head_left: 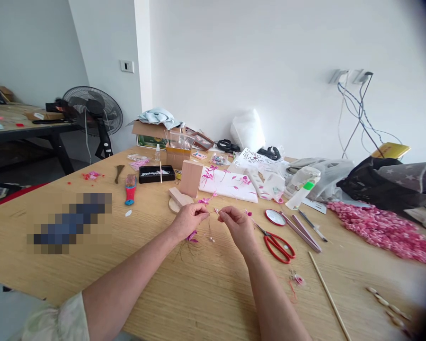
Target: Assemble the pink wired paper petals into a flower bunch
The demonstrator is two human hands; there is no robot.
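Above the middle of the table, my left hand (191, 220) is closed in a pinch on a thin wire-like strand. A magenta flower (203, 201) shows right by its fingertips. Facing it, my right hand (237, 225) pinches too, near the same strand; a tiny pale bead seems to sit at its fingertips, too small to make out. Below and between the hands hangs or lies a fine strand with small pearl beads (212, 239). Under my left wrist are a purple flower (192, 236) and fine brownish wires (188, 250).
Red-handled scissors (279, 248) lie right of my right hand, by a round red-rimmed mirror-like disc (275, 217) and pink tweezers (303, 232). Behind stand a wooden block (191, 178) and a white pad with pink flowers (230, 185). A brush (130, 189) and black tray (147, 174) are left.
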